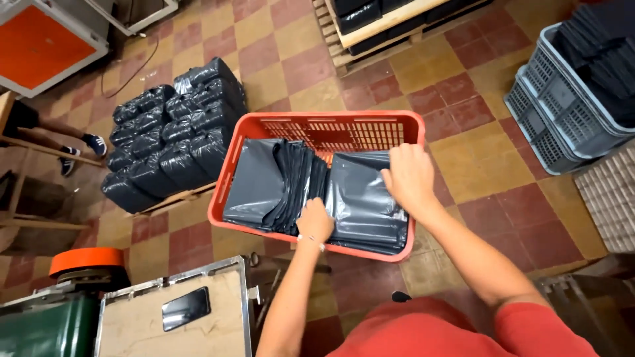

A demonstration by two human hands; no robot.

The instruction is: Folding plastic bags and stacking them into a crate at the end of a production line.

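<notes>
Flat grey plastic bags [367,201] lie stacked in the red crate [324,119] on the tiled floor [476,172], long sides running away from the person. The right hand [410,175], fingers curled, grips the right stack's far edge. The left hand [315,221] pinches the upright middle bags. A grey crate [552,109] of dark packs stands well apart, to the right.

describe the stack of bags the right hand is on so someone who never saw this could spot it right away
Find the red-orange plastic crate on the checkered tile floor. Inside it lie two stacks of flat grey plastic bags; the right-hand stack has the right hand on its top edge and the left hand at its left side. Unlike the left stack, it lies under both hands.
</notes>
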